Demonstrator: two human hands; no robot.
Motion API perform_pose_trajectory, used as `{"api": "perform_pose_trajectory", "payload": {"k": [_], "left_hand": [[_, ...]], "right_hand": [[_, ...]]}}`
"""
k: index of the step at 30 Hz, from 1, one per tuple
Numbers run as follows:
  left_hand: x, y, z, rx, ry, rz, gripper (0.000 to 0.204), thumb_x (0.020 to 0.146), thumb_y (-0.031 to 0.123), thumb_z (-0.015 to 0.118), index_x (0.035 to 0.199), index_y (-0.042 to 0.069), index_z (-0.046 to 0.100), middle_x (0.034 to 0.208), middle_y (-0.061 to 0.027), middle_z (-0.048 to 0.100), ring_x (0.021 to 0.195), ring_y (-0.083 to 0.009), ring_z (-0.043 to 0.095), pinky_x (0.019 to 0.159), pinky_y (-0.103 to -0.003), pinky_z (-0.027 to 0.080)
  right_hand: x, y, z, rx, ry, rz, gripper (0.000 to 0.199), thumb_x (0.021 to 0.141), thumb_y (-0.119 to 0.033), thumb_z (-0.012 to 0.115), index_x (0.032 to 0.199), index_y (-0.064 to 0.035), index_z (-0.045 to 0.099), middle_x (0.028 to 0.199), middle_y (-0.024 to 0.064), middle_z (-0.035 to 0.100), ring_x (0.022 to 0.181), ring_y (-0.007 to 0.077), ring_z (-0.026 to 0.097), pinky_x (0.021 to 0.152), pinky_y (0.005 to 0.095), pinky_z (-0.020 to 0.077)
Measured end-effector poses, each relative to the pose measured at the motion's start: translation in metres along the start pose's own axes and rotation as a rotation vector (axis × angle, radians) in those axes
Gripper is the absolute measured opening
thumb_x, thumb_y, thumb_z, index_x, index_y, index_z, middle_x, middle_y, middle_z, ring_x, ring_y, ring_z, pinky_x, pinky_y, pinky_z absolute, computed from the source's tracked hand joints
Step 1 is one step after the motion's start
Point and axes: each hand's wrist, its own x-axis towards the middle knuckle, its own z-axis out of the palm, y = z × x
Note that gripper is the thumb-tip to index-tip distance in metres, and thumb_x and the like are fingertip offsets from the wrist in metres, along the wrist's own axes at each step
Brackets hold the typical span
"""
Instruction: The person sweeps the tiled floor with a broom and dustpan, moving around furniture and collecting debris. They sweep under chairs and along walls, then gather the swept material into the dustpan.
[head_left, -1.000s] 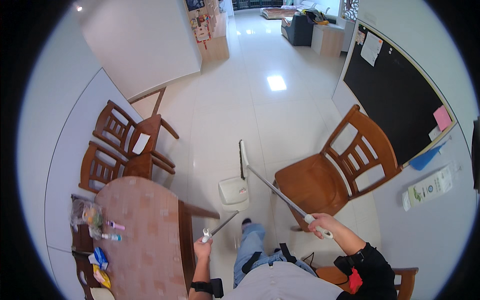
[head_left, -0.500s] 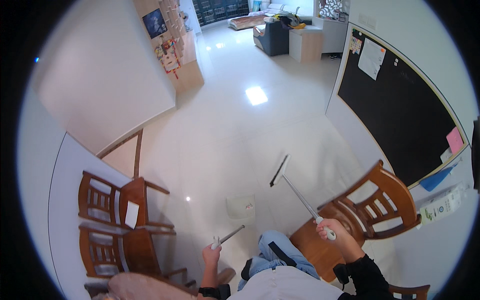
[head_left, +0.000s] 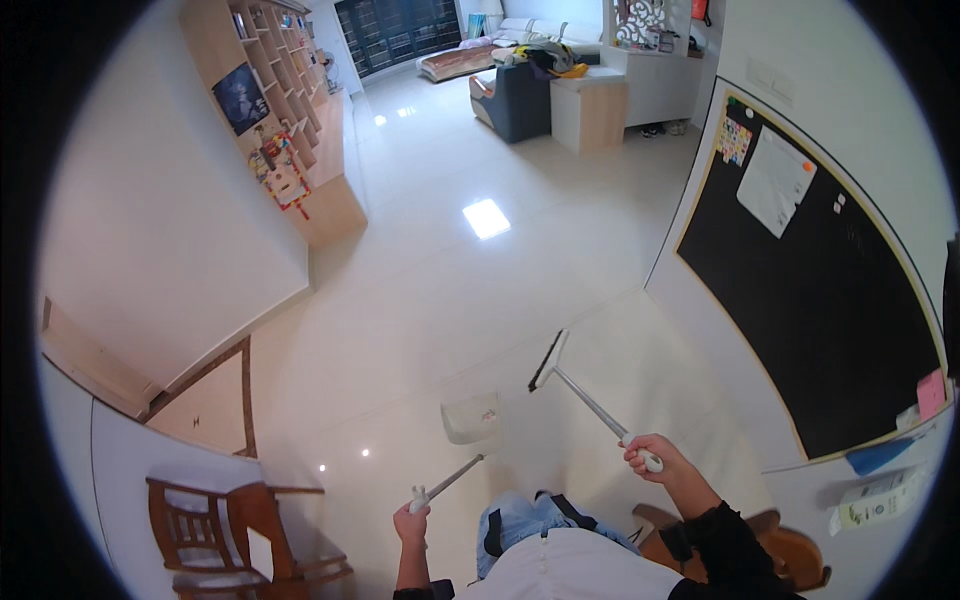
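Scene was bright, evenly lit indoors. Daylight came from the dark-framed windows [head_left: 395, 30] at the far end. A square glare patch [head_left: 486, 217] sat on the glossy white tiled floor [head_left: 430, 300], with smaller specular dots nearer. Shadows were soft and faint. Strong fisheye bending at the rim, black vignette corners. Focus sharp centrally, slightly soft toward edges.

Broom and dustpan held over the tiled floor [head_left: 430, 300]

The right hand [head_left: 655, 460] grips the broom [head_left: 585, 395], head toward 11 o'clock; the left hand [head_left: 412, 520] holds the dustpan [head_left: 470, 420] handle. A chair [head_left: 215, 530] stands at 8 o'clock.
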Motion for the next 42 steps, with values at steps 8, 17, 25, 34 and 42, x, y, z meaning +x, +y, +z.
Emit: {"api": "perform_pose_trajectory", "payload": {"k": [8,17,25,34,42], "left_hand": [[0.172,0.163,0.120,0.137,-0.070,0.114,0.032,0.052,0.010,0.061,0.082,0.001,0.061,0.063,-0.0087,0.058,0.057,-0.0150,0.054,0.056,-0.027,0.043],[0.352,0.426,0.305,0.247,-0.275,0.326,0.029,0.052,0.011,0.060,0.079,0.001,0.061,0.059,-0.0086,0.057,0.051,-0.0155,0.052,0.050,-0.027,0.041],[0.451,0.570,0.483,0.091,-0.270,0.160,0.027,0.052,0.009,0.060,0.076,-0.003,0.060,0.056,-0.0033,0.053,0.050,-0.0110,0.047,0.049,-0.025,0.038],[0.515,0.725,0.638,-0.016,-0.289,0.107,0.029,0.052,0.007,0.060,0.080,-0.003,0.060,0.059,-0.0005,0.052,0.050,-0.0089,0.045,0.047,-0.023,0.036],[0.612,0.917,0.807,0.249,-0.361,0.221,0.032,0.051,0.008,0.060,0.082,0.000,0.061,0.062,-0.0069,0.057,0.054,-0.0140,0.051,0.052,-0.027,0.040]], "right_hand": [[0.100,-0.187,0.018,0.064,-0.016,-0.096,0.018,0.069,-0.004,0.045,0.086,-0.0022,0.038,0.057,0.0019,0.041,0.039,0.0063,0.039,0.033,0.0170,0.0322],[0.161,-0.390,-0.007,0.138,0.230,-0.241,0.015,0.065,-0.003,0.048,0.079,-0.0021,0.040,0.053,0.0044,0.043,0.038,0.0097,0.041,0.032,0.0222,0.0327],[0.240,-0.624,-0.063,-0.086,0.389,-0.294,0.007,0.064,-0.004,0.049,0.067,-0.0030,0.043,0.052,0.0058,0.045,0.037,0.0129,0.044,0.032,0.0256,0.0362],[0.353,-0.928,-0.088,0.188,0.175,-0.298,0.008,0.068,-0.005,0.046,0.070,-0.0063,0.038,0.053,0.0022,0.044,0.037,0.0075,0.042,0.031,0.0189,0.0331],[0.418,-1.133,-0.113,0.111,0.262,-0.277,0.007,0.067,-0.006,0.047,0.064,-0.0043,0.042,0.050,0.0033,0.044,0.036,0.0099,0.042,0.030,0.0224,0.0334]]}}
